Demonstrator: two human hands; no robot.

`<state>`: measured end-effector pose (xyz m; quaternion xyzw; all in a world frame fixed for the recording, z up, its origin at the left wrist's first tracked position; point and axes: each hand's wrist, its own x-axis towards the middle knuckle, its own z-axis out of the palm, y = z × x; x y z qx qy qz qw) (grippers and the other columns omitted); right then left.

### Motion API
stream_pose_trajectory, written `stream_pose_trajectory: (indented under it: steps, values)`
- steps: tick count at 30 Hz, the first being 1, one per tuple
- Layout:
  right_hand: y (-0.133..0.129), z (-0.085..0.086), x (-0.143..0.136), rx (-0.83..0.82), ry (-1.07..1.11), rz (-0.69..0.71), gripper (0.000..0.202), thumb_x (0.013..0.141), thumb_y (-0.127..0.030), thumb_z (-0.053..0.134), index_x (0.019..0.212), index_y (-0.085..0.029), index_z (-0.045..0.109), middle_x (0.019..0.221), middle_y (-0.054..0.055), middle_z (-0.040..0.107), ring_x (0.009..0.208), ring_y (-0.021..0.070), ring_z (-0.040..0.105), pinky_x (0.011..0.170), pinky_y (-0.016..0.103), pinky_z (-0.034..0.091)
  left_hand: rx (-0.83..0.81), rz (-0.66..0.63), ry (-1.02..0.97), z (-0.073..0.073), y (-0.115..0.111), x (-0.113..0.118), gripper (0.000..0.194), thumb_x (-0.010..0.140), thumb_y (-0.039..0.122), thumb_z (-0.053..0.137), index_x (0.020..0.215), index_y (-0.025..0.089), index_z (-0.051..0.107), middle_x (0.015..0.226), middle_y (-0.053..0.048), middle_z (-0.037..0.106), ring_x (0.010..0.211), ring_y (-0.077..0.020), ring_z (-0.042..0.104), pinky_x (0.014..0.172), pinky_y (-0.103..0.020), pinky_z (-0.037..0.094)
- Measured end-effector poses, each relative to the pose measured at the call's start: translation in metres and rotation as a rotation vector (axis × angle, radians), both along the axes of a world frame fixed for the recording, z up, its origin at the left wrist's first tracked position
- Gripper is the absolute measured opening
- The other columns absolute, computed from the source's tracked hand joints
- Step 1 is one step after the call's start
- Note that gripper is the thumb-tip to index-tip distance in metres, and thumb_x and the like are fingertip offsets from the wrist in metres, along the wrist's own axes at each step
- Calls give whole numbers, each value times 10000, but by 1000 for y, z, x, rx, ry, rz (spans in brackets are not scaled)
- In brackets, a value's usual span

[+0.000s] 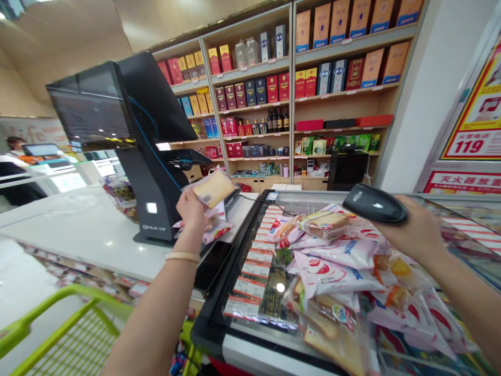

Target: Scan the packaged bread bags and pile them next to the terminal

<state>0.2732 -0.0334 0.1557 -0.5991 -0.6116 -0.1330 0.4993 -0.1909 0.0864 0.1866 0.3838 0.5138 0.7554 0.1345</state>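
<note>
My left hand [192, 211] grips a clear-wrapped slice of pale bread [214, 188], with a small barcode label facing up, above the white counter beside the black register. Below that hand lie a few pink-and-white packets [216, 230]. On the right, my right hand [417, 230] is closed round a black handheld scanner [376, 203], its head pointing left. Under the scanner, a heap of wrapped sandwiches [324, 223] and pink-and-white bread packets [338, 274] covers the glass top of a display case [235, 326].
A black register with two screens [135, 193] stands on the white counter [78, 245]. A dark phone-like slab [213, 266] lies near the case edge. A green shopping cart [66, 334] is at lower left. Shelves [254, 107] of boxes stand behind. A person [16, 149] is far left.
</note>
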Motion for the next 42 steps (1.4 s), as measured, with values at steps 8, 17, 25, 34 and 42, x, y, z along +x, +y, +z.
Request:
stream_pose_trajectory:
  steps: [8,17,25,34,42]
  values:
    - [-20,23,-35,-22,-48,184,286,710,-490,694,842,-236,693,871,88,771,773,255,718,685,354,559,60,-494,-965,-30,-40,148,318,1090,245,375,1242,236,654,1225,-94,754,1073,-176,758,915,-344,636]
    - [-16,41,-62,-286,-119,270,274,737,-374,740,974,-240,771,1009,63,814,921,262,764,786,325,586,347,-474,-726,-46,-53,212,393,1096,367,418,1420,276,622,1520,-118,631,1365,-221,639,1024,-309,576]
    - [-7,36,-74,-328,-145,266,298,765,-357,750,1026,-214,779,995,77,820,952,257,762,831,304,569,380,-505,-730,-52,-57,218,382,1089,353,462,1407,240,641,1556,-143,599,1382,-239,628,1074,-349,560]
    - [-5,31,-72,-259,-139,263,249,735,-366,747,947,-237,769,949,54,817,897,261,766,769,317,580,311,-510,-621,-54,-57,219,417,1090,491,451,1412,308,642,1546,-108,618,1413,-245,607,1102,-374,552]
    - [-12,34,-27,-139,20,115,300,702,-433,766,893,-201,761,857,73,800,772,251,737,659,325,555,344,-494,-398,-58,-51,222,353,1047,470,565,1266,258,743,1400,-93,723,1342,-232,656,1129,-368,522]
